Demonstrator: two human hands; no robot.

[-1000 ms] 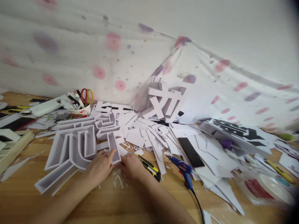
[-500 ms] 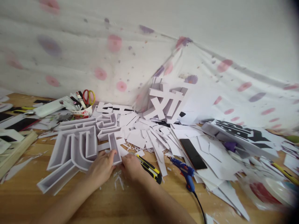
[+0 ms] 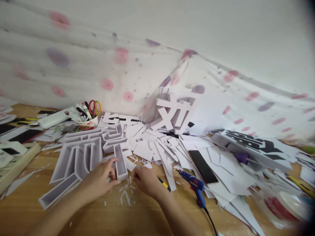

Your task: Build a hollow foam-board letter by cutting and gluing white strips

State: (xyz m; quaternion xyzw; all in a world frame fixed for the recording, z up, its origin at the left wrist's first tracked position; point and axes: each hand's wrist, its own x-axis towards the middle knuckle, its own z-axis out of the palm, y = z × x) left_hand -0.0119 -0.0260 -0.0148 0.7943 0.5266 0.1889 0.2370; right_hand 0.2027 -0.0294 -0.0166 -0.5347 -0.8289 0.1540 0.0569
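A white foam-board character frame [image 3: 121,160] with hollow, walled strokes lies on the wooden table. My left hand [image 3: 105,177] is at its lower right stroke, thumb and fingers curved but apart. Just right of that stroke, my right hand [image 3: 145,181] has its fingers curled inward; whether anything is inside them is hidden. A yellow and black utility knife [image 3: 163,184] lies partly covered by my right hand and wrist. Small white offcuts [image 3: 125,195] are scattered on the wood between my hands.
A blue glue gun [image 3: 195,186] with a black cord lies to the right, near a black phone [image 3: 203,166] among white board scraps [image 3: 145,149]. Another white character [image 3: 173,113] leans at the back. A bowl [image 3: 88,124] holds scissors and pens. A wooden strip [image 3: 19,168] lies left.
My left thumb and fingers have come off the stroke's end. My right hand has moved right, away from the frame, and now covers much of the utility knife.
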